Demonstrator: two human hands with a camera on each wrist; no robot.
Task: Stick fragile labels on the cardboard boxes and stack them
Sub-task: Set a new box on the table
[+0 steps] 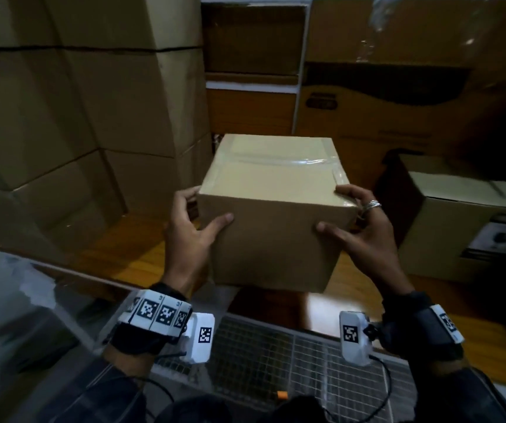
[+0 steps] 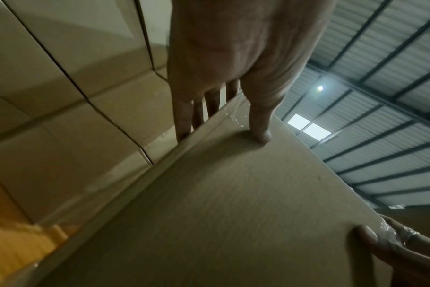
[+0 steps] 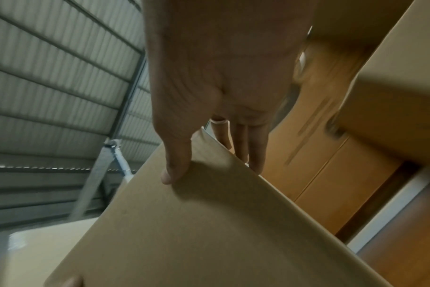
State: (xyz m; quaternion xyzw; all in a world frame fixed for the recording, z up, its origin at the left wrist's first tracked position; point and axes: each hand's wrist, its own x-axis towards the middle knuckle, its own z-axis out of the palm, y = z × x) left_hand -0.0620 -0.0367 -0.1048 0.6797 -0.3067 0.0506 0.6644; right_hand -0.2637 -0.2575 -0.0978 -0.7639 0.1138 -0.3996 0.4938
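Cardboard box (image 1: 273, 215), plain brown and sealed along the top with clear tape (image 1: 279, 161), is held off the ground between both hands, in front of the chest and above a wooden pallet floor (image 1: 142, 239). No label can be made out on the faces that show.

The left hand (image 1: 189, 236) is clamped on the box's near left edge: the thumb (image 2: 260, 124) is pressed flat on the near face, and the fingers (image 2: 184, 116) are wrapped round onto the left side. The right hand (image 1: 358, 230) is clamped likewise on the near right edge, with the thumb (image 3: 174, 163) on the near face and the fingers (image 3: 255, 151) reaching over the right side and top corner. A ring (image 1: 371, 205) is worn on one finger of that hand.

Stacked cartons (image 1: 71, 117) are seen to the left, close beside the held box but apart from it. A large printed carton (image 1: 398, 87) stands behind on the right, and a smaller carton (image 1: 465, 227) with a printed panel is set to the right. A wire mesh surface (image 1: 276, 349) lies below the wrists. A corrugated roof (image 2: 380, 97) is recorded in the wrist views.
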